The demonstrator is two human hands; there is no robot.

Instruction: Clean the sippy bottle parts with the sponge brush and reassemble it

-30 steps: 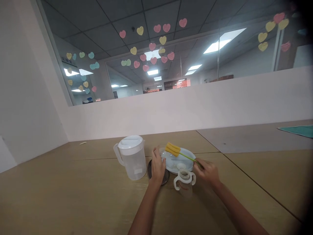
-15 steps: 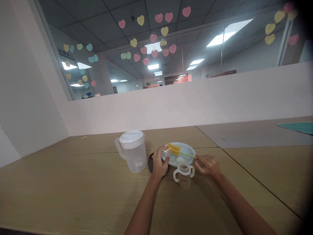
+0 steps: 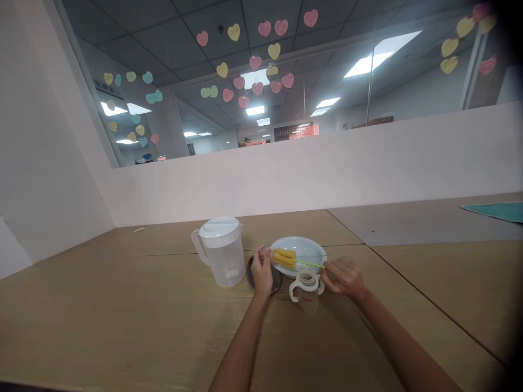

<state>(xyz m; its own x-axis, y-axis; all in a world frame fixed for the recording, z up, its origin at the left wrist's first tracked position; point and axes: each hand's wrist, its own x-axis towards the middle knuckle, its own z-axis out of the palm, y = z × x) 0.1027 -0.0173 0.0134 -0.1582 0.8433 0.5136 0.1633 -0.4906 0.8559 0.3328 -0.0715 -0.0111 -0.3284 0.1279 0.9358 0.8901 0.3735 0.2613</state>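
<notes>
Fingers of the right hand [image 3: 344, 277] were closed on the green stick of a yellow sponge brush [image 3: 284, 257] — its head at the left hand [image 3: 262, 271], over the white dish's [image 3: 304, 246] left side. The left fingers were curled — whether around something, I couldn't tell.

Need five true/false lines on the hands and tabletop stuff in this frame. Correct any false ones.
1. The right hand holds the brush by its green handle. True.
2. The brush's sponge is blue. False: the sponge is yellow.
3. The pitcher has no lid on. False: a white lid sits on the pitcher.
4. The two-handled bottle stands nearer the person than the white bowl. True.
5. The left hand grips the pitcher's handle. False: the left hand is at the sponge end of the brush.
</notes>
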